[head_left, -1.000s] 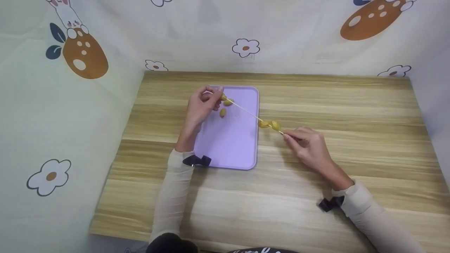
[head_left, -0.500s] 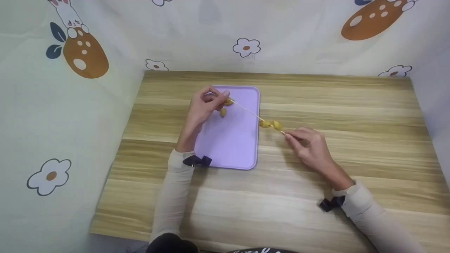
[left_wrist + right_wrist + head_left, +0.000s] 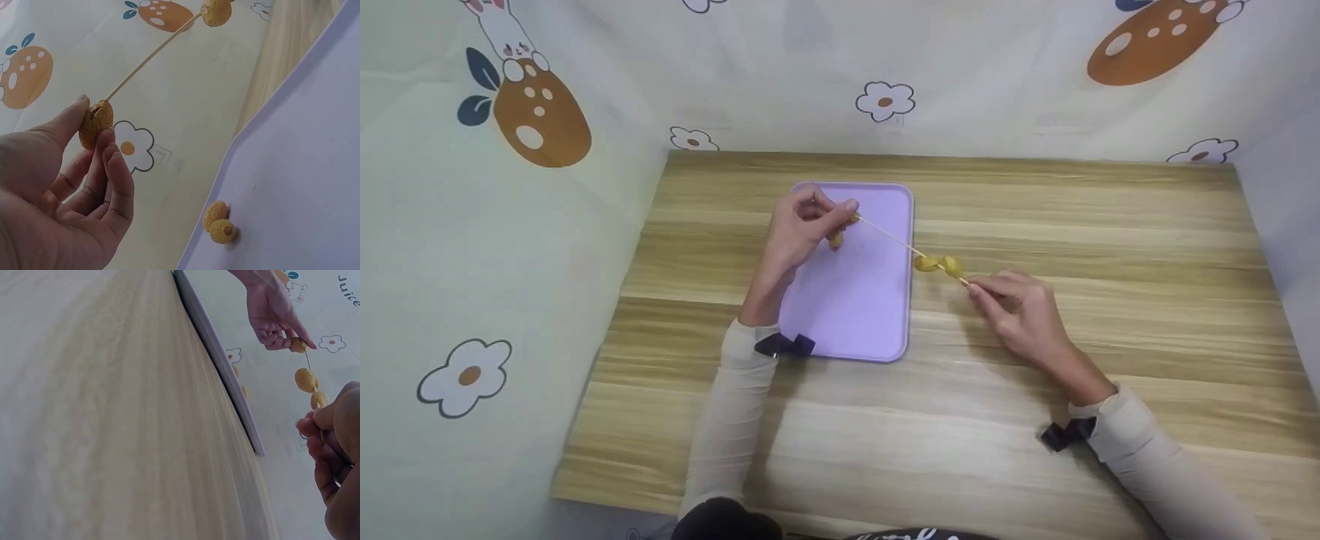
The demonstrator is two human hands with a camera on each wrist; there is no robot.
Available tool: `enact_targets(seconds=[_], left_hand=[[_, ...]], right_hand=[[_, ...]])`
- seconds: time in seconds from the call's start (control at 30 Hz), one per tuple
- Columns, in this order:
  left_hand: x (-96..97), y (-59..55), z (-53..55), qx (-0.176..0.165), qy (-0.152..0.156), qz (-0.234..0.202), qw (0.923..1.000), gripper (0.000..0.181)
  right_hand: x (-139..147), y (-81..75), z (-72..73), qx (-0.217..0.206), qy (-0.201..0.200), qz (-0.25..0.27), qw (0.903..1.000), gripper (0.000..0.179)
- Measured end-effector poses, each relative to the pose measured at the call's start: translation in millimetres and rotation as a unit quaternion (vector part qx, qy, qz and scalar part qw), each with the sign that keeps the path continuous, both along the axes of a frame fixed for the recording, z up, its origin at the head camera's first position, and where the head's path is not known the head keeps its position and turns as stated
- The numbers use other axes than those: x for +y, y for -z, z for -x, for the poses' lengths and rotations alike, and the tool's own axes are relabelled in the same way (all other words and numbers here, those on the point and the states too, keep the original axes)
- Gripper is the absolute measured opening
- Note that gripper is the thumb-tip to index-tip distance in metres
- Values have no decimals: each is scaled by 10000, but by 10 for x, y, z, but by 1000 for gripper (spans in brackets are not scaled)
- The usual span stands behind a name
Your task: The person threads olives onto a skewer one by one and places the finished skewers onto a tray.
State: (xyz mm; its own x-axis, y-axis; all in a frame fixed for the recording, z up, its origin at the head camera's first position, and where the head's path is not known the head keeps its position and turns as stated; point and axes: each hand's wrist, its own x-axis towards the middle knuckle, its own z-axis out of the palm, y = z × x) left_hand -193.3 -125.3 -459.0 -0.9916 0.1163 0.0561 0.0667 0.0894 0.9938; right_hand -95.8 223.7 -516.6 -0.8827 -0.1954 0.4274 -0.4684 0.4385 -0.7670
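Mid-frame in the head view, my left hand (image 3: 801, 234) pinches a wrinkled piece (image 3: 97, 126) on the thin skewer (image 3: 889, 234); my right hand (image 3: 1026, 315) pinches its lower end; likely light, snappable; best held by the piece's sides.

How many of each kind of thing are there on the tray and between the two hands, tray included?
Yellowish pieces: 5 (2 on the stick near the right hand, 1 pinched in the left hand, 2 on the tray)
Thin stick: 1
Purple tray: 1
Total: 7
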Motion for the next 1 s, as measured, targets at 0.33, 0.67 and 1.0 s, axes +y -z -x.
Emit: enact_targets(seconds=[0.33, 0.67, 1.0], left_hand=[[54, -3, -31, 27, 87, 21, 10000, 33], [107, -1, -42, -156, -23, 328, 9993, 37], [185, 3, -67, -131, 55, 183, 9997, 35]], right_hand=[[-7, 0, 2, 186, -77, -34, 9998, 12], [-12, 7, -3, 138, -132, -89, 9998, 13], [-13, 12, -22, -49, -181, -33, 9998, 14]])
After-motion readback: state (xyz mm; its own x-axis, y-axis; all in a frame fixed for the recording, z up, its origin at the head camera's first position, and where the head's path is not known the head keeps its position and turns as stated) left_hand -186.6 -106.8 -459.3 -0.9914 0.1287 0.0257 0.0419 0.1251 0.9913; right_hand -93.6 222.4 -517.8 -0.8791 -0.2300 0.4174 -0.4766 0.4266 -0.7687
